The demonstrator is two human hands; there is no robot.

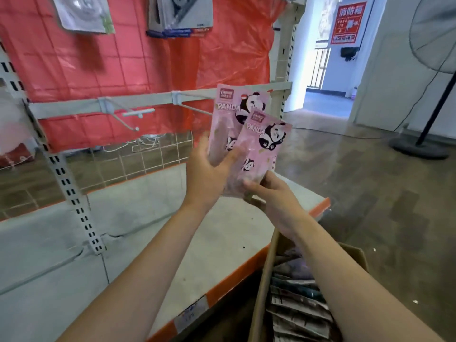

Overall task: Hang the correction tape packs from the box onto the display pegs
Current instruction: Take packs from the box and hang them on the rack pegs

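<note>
Between both hands, glossy pink packs

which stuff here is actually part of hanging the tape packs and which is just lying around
Part of the job:
- two pink panda packs, held by left hand and right hand
- cardboard box with more packs
- bare display pegs on the rail

Just around:
- grey packs hanging higher up
- standing fan
- red wall sign

This was a shop being stocked: pale metal gondola shelving with slotted uprights, white wire display pegs on a crossbar, carded packaged goods hanging above, and an orange-edged shelf with a price label.
</note>
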